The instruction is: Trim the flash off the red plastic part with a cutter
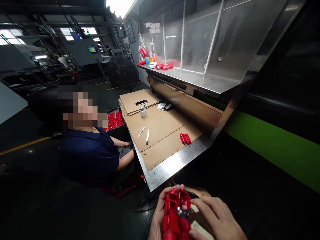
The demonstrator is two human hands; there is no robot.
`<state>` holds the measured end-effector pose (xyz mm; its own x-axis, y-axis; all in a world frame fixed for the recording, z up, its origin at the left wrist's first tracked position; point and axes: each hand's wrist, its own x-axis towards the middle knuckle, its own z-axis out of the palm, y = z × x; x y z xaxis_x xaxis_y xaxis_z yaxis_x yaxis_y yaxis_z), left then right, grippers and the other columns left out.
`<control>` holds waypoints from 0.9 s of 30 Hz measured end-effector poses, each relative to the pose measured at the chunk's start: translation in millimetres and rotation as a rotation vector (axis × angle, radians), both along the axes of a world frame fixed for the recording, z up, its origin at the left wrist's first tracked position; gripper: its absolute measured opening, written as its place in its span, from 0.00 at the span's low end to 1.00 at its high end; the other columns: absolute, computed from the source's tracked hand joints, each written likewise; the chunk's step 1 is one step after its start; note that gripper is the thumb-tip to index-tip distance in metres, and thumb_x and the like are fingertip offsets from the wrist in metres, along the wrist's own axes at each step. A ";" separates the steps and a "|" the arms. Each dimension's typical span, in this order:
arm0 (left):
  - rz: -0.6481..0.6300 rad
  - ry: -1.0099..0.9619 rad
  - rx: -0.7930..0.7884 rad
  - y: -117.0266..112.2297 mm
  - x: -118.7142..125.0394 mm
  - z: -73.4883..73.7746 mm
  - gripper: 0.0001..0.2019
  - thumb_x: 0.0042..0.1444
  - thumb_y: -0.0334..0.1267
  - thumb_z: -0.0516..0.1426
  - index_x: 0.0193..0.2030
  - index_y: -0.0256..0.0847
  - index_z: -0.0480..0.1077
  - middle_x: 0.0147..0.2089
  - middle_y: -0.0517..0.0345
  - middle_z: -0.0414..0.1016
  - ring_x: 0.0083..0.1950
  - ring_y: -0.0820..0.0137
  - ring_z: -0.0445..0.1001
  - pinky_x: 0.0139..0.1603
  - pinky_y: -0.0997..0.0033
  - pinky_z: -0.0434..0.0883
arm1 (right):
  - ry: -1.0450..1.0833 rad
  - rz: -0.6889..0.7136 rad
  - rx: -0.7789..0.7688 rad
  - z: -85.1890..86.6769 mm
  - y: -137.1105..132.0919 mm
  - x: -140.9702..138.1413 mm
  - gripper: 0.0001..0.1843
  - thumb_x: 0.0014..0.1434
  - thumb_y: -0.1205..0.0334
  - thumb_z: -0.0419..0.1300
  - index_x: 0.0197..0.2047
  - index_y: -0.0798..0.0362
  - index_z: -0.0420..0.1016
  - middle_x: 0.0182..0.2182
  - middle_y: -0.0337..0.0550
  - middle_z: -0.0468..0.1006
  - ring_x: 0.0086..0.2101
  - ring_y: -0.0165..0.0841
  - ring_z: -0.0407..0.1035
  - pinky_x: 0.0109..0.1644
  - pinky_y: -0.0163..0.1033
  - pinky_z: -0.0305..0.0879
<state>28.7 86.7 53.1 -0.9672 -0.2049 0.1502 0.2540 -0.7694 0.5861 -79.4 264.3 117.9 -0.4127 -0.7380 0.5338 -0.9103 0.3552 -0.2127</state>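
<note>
Workshop: a dim floor (37, 180) is lit by a bright lamp (120, 7), near eleven o'clock from the held work.
Red housing: a red plastic housing (171, 216) is held in the air just off the bench's near corner, its hollow side turned up, presumably so that the inside can be seen and reached.
Left hand: the housing is clasped at nine o'clock by the left hand (157, 218), seemingly to be steadied.
Right hand: a pair of cutters (186, 214) is gripped by its pale handles in the right hand (217, 213), at three o'clock; the tips are angled over the hollow, likely for close access.
Bench: cardboard (162, 150) is laid over the metal, perhaps against scratches; a red piece (185, 138) is left at twelve o'clock, while a knife (147, 136) and a bottle (143, 112) are set near eleven, apparently within reach.
Co-worker: a seated person (87, 153) is seen at ten o'clock.
Shelf: more red pieces (163, 66) are kept on the metal shelf (197, 76) at twelve, probably out of the way.
</note>
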 end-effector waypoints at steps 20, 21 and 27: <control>0.043 -0.067 0.156 12.9 -4.6 21.2 0.26 0.55 0.33 0.66 0.61 0.45 0.71 0.67 0.47 0.69 0.69 0.58 0.64 0.69 0.63 0.63 | 0.120 -0.029 0.024 2.8 -6.8 4.2 0.27 0.63 0.39 0.57 0.52 0.53 0.76 0.41 0.47 0.80 0.39 0.35 0.77 0.40 0.35 0.77; 0.047 -0.089 0.139 12.4 -4.6 22.7 0.29 0.52 0.36 0.69 0.62 0.45 0.70 0.67 0.46 0.67 0.70 0.56 0.62 0.69 0.63 0.62 | 0.126 -0.031 0.031 2.2 -7.3 3.3 0.27 0.63 0.39 0.57 0.53 0.53 0.76 0.41 0.47 0.80 0.39 0.36 0.77 0.39 0.36 0.77; 0.028 -0.214 0.057 12.1 -7.8 46.3 0.33 0.46 0.37 0.73 0.60 0.49 0.72 0.68 0.46 0.67 0.69 0.49 0.63 0.67 0.57 0.65 | 0.070 -0.021 0.032 5.3 -7.6 4.4 0.22 0.63 0.46 0.59 0.53 0.52 0.76 0.36 0.45 0.78 0.34 0.35 0.74 0.35 0.38 0.73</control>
